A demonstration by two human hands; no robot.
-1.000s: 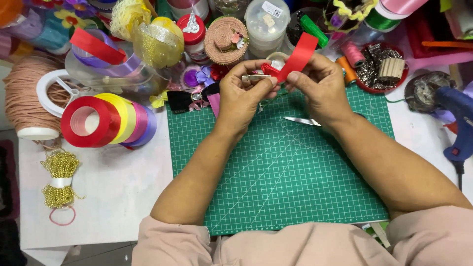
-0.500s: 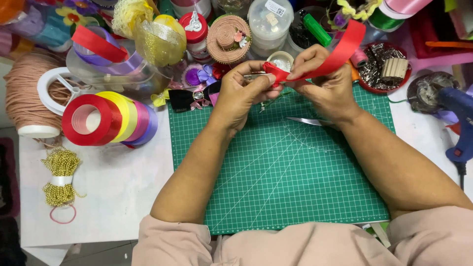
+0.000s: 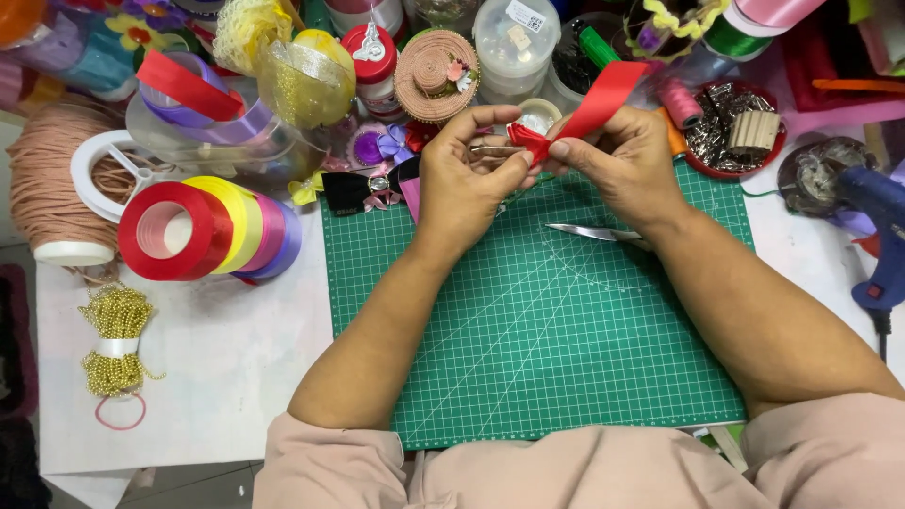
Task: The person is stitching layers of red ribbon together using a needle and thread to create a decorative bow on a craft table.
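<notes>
Pinching a red ribbon between them, both hands work just above the far edge of the green mat. The left hand closes thumb and forefinger tight on the gathered middle of the ribbon, seemingly so the folds cannot spring open; a thin silver clip or pin seems to lie under those fingers, though it is too small to tell. The right hand grips the same knot from the other side with thumb and forefinger, and the free tail of ribbon runs up and away over its knuckles, kept clear of the pinch.

Scissors lie on the mat just under the right wrist, blades pointing left, close enough to grab without shifting the arms. Left of the mat a row of ribbon rolls, red, yellow, pink and purple, lies on its side on the white table. A bundle of gold bead chain lies nearer the table's left edge. At the far right a blue glue gun rests off the mat, probably to keep its nozzle away from the work. Jars, spools and a red dish of clips crowd the back of the table.
</notes>
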